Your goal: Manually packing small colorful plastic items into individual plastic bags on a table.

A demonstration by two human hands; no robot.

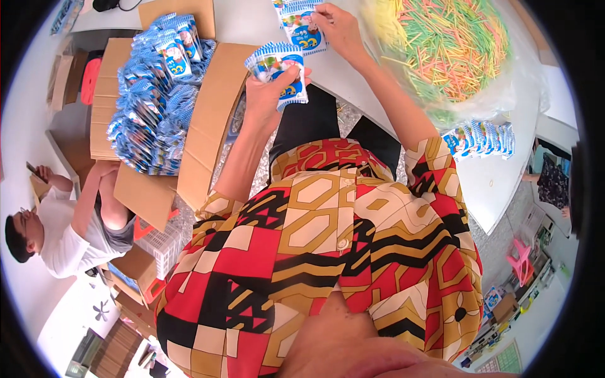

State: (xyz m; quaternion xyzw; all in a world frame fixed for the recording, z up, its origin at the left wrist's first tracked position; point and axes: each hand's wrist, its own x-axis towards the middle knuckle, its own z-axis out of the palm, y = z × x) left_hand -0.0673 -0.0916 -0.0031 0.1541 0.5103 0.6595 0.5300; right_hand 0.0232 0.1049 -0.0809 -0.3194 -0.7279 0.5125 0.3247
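Observation:
My left hand (268, 88) grips a small stack of blue-and-white snack packets (278, 66) just above the edge of an open cardboard box (211, 126). My right hand (340, 28) pinches the top of another blue-and-white packet (302, 28) lying on the white table (498, 183). The box at my left is heaped with several of the same packets (154, 94).
A clear bag of green, yellow and pink sticks (454, 47) lies on the table at upper right. A row of packets (482, 140) sits near the table's right edge. A person in a white shirt (57, 233) sits at lower left beside cartons and a white crate (161, 242).

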